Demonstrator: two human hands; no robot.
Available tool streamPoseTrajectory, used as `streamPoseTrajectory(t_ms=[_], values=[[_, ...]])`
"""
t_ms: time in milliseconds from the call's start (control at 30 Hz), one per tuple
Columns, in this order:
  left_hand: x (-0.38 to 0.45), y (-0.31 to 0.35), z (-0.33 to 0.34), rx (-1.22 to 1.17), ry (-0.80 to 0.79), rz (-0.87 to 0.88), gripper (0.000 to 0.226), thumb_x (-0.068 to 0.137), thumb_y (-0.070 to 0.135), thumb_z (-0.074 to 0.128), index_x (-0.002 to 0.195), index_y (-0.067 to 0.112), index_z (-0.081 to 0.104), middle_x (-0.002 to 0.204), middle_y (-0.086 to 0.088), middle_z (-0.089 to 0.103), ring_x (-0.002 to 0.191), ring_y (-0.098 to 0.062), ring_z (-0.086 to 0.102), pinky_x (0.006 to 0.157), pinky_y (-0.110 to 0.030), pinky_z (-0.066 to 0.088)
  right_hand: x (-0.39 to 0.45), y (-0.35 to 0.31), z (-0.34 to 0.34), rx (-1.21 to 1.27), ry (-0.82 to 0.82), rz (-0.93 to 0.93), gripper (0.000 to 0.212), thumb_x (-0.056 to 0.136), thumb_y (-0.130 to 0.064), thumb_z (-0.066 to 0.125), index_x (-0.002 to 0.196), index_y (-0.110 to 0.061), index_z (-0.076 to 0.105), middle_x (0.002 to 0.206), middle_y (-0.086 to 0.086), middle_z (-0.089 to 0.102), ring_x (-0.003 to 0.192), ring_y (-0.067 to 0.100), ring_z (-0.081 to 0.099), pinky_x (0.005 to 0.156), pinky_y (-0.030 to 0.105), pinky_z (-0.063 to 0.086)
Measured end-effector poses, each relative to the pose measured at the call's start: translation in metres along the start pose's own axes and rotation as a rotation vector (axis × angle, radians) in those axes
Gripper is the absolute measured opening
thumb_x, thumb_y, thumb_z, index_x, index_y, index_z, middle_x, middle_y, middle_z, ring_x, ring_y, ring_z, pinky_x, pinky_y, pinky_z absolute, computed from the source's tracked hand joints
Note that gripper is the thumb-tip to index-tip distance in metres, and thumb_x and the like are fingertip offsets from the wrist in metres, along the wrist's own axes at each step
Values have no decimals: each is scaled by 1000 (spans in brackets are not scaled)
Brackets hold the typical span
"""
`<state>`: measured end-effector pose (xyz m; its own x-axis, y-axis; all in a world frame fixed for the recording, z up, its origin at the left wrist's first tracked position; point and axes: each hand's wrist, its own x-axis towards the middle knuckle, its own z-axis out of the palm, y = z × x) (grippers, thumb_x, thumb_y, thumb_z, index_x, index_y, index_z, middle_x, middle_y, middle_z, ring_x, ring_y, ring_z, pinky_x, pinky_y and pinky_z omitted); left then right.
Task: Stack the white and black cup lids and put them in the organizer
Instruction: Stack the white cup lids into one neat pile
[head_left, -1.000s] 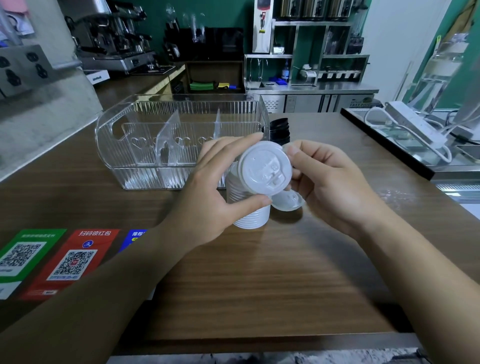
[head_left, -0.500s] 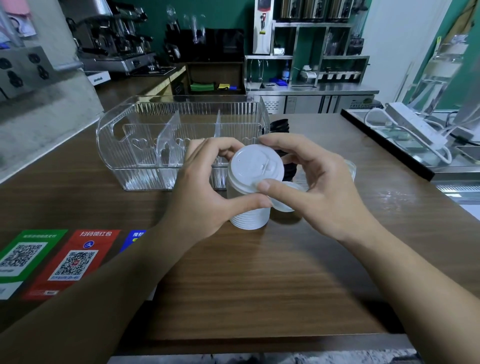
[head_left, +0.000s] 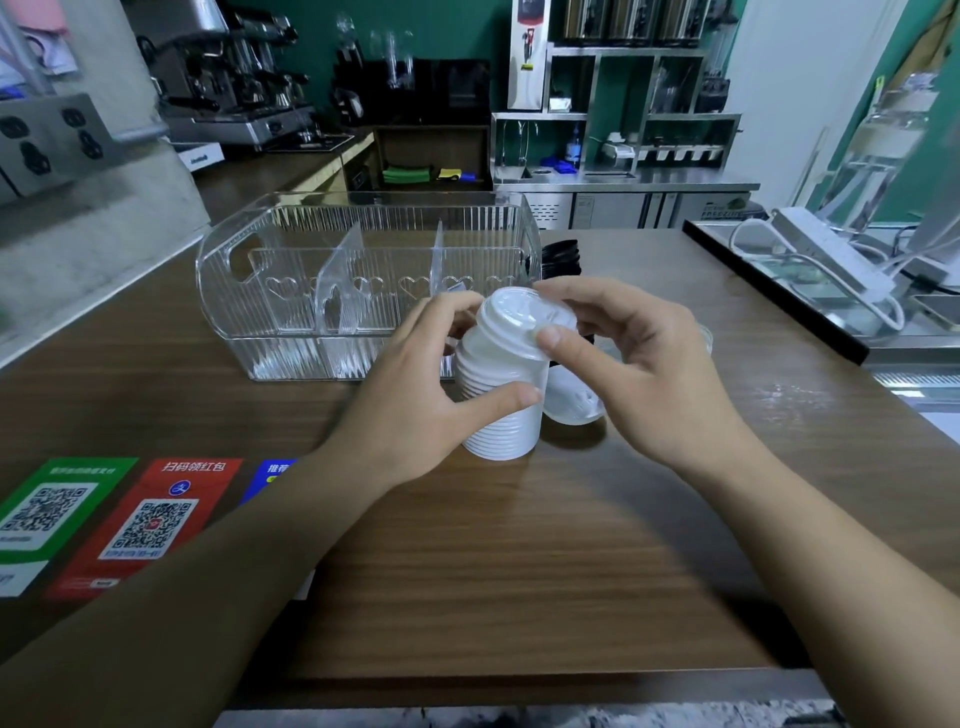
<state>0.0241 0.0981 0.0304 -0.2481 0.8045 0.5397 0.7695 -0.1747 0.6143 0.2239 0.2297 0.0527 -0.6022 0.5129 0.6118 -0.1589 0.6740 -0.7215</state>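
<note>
Both hands are busy with a stack of white lids (head_left: 501, 410) standing near the middle of the wooden tabletop (head_left: 519, 571), just in front of the clear organizer (head_left: 311, 291). The left hand (head_left: 415, 395) curls round the side of the stack, thumb across its front and fingers behind, steadying it. The right hand (head_left: 639, 364) pinches the rim of the top white lid (head_left: 519, 317), thumb on the near edge and fingers arched over the far edge, the lid sitting slightly tilted on the pile. One loose white lid (head_left: 571, 402) lies on the tabletop touching the right of the stack, partly under the right hand. A stack of black lids (head_left: 561, 257) stands behind the hands, just beside the organizer's right end. The organizer sits toward the far left of the tabletop, its dividers upright. QR code stickers (head_left: 104, 514) lie flat near the left edge.
</note>
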Motion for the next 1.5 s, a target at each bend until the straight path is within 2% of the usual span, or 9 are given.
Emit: streamPoseTrajectory(t_ms=[267, 433, 600, 900, 1033, 1167, 1233, 1300, 1500], values=[[-2, -9, 5, -141, -124, -110, 110, 77, 86, 86, 167, 46, 37, 153, 18, 65, 145, -5, 63, 125, -47, 52, -3, 3, 3, -153, -92, 66, 37, 104, -34, 76, 138, -21, 73, 124, -13, 79, 116, 12, 73, 107, 35, 56], [1, -13, 6, -245, -145, -128, 108, 78, 68, 96, 167, 43, 39, 146, 13, 72, 141, -11, 68, 127, -50, 50, -2, 3, 1, -199, -157, 66, 40, 106, -36, 73, 143, -20, 71, 131, -16, 76, 124, 10, 71, 109, 36, 55], [3, -18, 2, -351, -187, -151, 114, 73, 69, 100, 168, 44, 43, 158, 6, 69, 149, -17, 65, 131, -55, 44, -2, 0, -4, -203, -239, 54, 44, 107, -32, 72, 149, -19, 67, 139, -15, 73, 130, 8, 68, 114, 34, 52], [0, -12, 2, -279, -153, -59, 77, 89, 39, 98, 155, 26, 62, 147, 12, 74, 143, -17, 68, 121, -56, 55, -1, 3, -3, -163, -191, 65, 41, 101, -32, 80, 139, -19, 73, 129, -10, 78, 124, 14, 73, 110, 39, 56], [0, -12, 1, -256, -152, -50, 69, 93, 31, 97, 153, 25, 62, 144, 9, 75, 140, -20, 69, 118, -55, 57, -1, 2, -4, -176, -183, 70, 49, 100, -39, 79, 143, -18, 71, 133, -12, 77, 126, 6, 72, 112, 39, 56], [1, -15, -2, -227, -161, -44, 70, 93, 41, 95, 154, 29, 62, 146, 13, 73, 142, -18, 67, 120, -52, 56, 3, 3, -13, -255, 13, 58, 16, 111, -30, 66, 119, -23, 79, 105, -7, 81, 90, 20, 75, 84, 43, 59], [2, -17, -4, -185, -158, -50, 77, 91, 53, 90, 158, 33, 58, 150, 16, 70, 145, -14, 65, 122, -49, 54, 3, 8, -19, -384, 37, 56, 12, 108, -23, 68, 110, -26, 79, 92, -9, 78, 67, 10, 66, 67, 29, 54], [2, -18, -5, -158, -157, -78, 84, 90, 60, 86, 163, 37, 53, 156, 18, 65, 149, -9, 61, 125, -46, 52, 2, 12, -19, -533, -55, 52, 11, 100, -17, 73, 104, -25, 80, 85, -13, 74, 70, 4, 65, 67, 18, 48], [2, -13, -7, -108, -122, -27, 65, 102, 49, 80, 161, 30, 59, 150, 17, 61, 145, -8, 60, 122, -32, 47, -4, 28, -13, -754, -340, 68, 8, 88, -35, 82, 87, -28, 78, 90, -11, 65, 78, 13, 61, 71, 38, 54]])
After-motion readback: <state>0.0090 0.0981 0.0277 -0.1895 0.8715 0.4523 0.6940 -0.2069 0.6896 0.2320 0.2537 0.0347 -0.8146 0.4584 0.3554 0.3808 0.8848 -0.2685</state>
